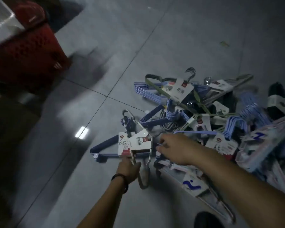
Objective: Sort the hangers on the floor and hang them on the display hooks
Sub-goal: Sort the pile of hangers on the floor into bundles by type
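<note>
hanger pile [204, 112] lies tangled on tiled floor [105, 63], right of centre | left hand [128, 168] grips labelled silver hanger bundle [138, 143] at pile's near edge | right hand [173, 148] reaches into pile, fingers bent at a thin wire, grasp unclear | step: sorting, likely early; hooks out of view | next: free matching hangers without snagging

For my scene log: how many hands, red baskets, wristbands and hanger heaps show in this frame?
Hands: 2, left hand gripping silver hangers, plus right hand
Red basket: 1
Wristband: 1
Hanger heap: 1
Total: 5
</note>
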Demonstrator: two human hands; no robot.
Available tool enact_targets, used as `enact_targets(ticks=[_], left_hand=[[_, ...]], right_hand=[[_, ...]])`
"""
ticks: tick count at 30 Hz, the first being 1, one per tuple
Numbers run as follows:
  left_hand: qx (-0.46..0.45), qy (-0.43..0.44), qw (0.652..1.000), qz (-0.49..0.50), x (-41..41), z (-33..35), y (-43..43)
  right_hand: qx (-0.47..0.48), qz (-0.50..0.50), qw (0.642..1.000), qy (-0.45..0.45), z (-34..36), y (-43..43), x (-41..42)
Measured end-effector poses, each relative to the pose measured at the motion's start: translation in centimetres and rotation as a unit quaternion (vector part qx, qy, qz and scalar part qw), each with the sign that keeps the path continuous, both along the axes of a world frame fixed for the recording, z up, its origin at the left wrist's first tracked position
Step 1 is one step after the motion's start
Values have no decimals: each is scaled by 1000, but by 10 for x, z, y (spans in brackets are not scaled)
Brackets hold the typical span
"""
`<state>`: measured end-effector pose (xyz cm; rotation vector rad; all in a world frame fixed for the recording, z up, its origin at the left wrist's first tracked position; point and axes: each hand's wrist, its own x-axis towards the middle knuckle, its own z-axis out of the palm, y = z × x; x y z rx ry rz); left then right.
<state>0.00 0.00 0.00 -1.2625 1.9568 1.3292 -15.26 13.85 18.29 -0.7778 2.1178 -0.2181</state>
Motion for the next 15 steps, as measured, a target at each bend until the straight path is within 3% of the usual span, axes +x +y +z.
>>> enact_targets(ticks=[4, 6, 15], left_hand=[[20, 19, 994, 110, 0, -47, 17], [-13, -4, 994, 110, 0, -57, 27], [-91, 92, 979, 154, 11, 7, 36]], right_hand=[[22, 79, 996, 27, 11, 8, 9], [47, 88, 995, 28, 14, 13, 14], [77, 57, 992, 87, 8, 18, 9]])
